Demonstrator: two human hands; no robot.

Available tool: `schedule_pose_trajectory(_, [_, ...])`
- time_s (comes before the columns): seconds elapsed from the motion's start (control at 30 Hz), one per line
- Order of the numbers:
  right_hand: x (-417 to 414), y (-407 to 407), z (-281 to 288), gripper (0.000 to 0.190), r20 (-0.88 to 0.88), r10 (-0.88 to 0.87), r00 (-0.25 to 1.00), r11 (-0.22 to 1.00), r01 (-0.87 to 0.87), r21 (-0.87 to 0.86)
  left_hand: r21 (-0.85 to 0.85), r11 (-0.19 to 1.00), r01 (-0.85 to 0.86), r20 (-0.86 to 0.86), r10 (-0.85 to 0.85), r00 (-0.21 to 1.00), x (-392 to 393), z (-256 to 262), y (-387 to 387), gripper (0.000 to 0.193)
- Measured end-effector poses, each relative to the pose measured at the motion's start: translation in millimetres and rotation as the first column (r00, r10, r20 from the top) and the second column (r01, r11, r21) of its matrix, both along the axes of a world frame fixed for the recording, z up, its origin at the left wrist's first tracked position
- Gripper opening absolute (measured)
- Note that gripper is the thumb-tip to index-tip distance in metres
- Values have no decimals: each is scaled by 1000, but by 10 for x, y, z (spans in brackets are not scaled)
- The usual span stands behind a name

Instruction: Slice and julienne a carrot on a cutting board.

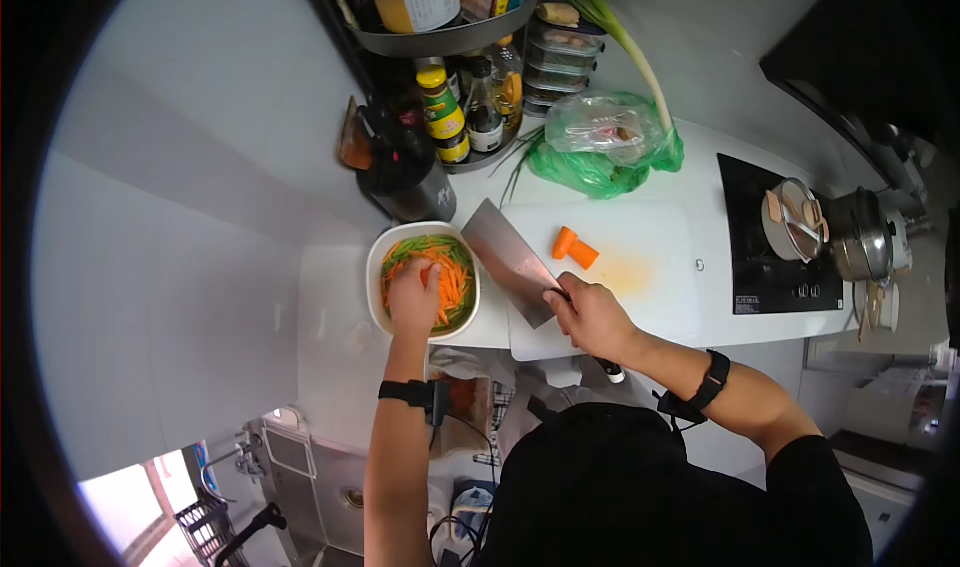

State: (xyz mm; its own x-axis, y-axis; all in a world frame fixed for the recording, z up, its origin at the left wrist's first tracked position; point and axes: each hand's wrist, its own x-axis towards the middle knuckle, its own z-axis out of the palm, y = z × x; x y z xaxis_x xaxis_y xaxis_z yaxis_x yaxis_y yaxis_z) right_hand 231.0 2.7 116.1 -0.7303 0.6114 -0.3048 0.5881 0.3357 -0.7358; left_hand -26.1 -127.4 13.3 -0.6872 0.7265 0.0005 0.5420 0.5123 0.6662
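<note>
My left hand reaches into a white square bowl with rounded corners. Inside lie orange carrot strips above green strips of some vegetable. The left fingertips are among the carrot strips, partly hidden, so their grip is unclear. A wide-bladed Chinese cleaver is in my right hand, wrapped around its black handle. The blade slants from the hand toward the bowl, over the left edge of a white cutting board. Two thick carrot pieces rest on the board, touching or nearly so, beside an orange stain.
A black knife block and a tiered rack with bottles stand behind the bowl. Behind the board are a green plastic bag, a long scallion and stacked containers. A cooktop with pots lies right.
</note>
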Motion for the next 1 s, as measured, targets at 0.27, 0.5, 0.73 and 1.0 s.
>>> schedule_pose_trajectory(0.27, [124,-42,-83,31,-11,48,999,998,-48,-35,-54,997,56,-301,-69,951,-126,-84,84,25])
schedule_pose_trajectory(0.5, [1280,438,-359,29,24,-326,945,918,323,-229,71,932,355,-309,-318,896,874,182,1026,28])
schedule_pose_trajectory(0.73, [2301,898,-691,31,69,-498,864,825,497,-269,-342,819,461,-239,-550,800,1831,-443,1633,39])
schedule_pose_trajectory(1.0, [2783,1293,-990,28,97,-466,880,815,469,-341,-290,877,383,-295,-463,836,2390,-660,1777,47])
